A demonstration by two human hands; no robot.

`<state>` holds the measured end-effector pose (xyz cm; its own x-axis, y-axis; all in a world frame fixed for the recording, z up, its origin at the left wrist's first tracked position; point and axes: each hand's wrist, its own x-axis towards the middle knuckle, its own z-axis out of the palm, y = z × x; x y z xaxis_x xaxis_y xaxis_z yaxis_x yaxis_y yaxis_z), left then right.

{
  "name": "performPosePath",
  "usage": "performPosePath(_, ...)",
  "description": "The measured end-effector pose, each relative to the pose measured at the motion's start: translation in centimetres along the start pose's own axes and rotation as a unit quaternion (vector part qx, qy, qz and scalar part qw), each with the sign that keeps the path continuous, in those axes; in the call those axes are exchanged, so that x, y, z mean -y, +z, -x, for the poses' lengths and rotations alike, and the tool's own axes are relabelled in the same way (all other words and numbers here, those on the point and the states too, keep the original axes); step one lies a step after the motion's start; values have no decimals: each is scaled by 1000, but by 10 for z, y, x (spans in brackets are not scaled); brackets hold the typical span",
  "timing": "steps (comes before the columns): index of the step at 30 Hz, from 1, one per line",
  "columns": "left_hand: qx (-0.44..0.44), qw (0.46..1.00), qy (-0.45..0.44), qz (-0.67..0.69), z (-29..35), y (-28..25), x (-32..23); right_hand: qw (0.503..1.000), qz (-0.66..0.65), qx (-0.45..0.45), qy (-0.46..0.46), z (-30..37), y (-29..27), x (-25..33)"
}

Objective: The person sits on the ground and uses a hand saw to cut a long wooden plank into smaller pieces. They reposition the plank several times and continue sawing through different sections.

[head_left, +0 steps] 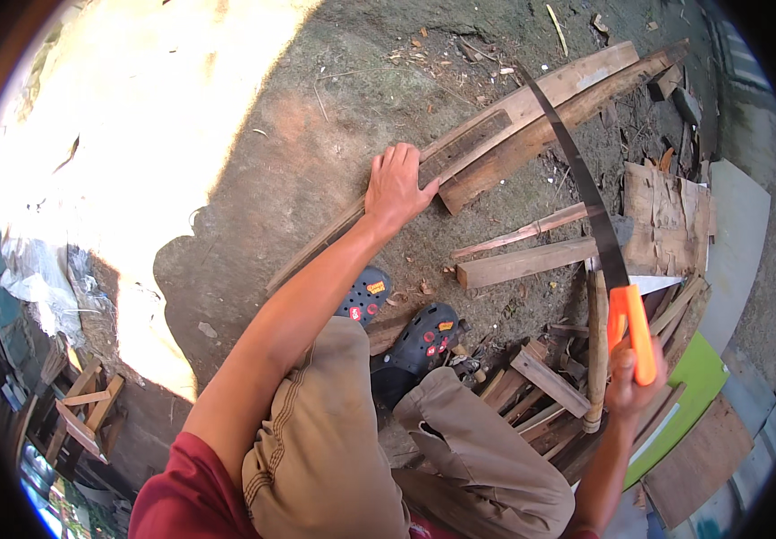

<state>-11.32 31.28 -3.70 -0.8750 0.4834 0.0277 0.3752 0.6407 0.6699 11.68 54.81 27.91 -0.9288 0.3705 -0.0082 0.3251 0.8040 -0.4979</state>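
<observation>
My right hand (630, 382) grips the orange handle of a handsaw (593, 193). The saw's long dark blade points up and away, its tip near the far end of the lumber and seemingly raised over the ground. A long wooden plank (576, 79) runs slantwise across the ground, with a darker strip of wood or recess along its middle. Bent over this plank, the fingers of my left hand (397, 187) hold it. A thicker wooden beam (496, 172) lies alongside the plank on its right. Where the plank passes under my left forearm, part of it is hidden.
Loose wood pieces (527, 262) and a scrap pile (549, 382) lie to the right, beside a green panel (684, 413) and a grey sheet (736, 251). My feet in dark clogs (428, 340) are close to the plank. A small wooden frame (87, 409) stands at the left.
</observation>
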Motion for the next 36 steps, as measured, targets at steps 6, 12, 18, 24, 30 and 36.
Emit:
performPosePath(6, 114, 986, 78, 89, 30, 0, -44, 919, -196, -254, 228, 147, 67, -27)
performPosePath(12, 148, 961, 139, 186, 23, 1, -102, 821, -218, -377, 370, 184, 144, -48)
performPosePath(18, 81, 996, -7, -36, 25, -12, -8, 800, -267, -391, 368, 182, 171, -51)
performPosePath(24, 155, 981, -83, -76, 31, -18, 9, 841, -268, -368, 292, 168, 221, -49)
performPosePath(30, 168, 977, -22, -128, 32, -25, 11, 860, -297, -302, 286, 175, 274, -72)
performPosePath(36, 182, 976, -31, -119, 31, -14, 17, 910, -202, -301, 202, 159, 241, -28)
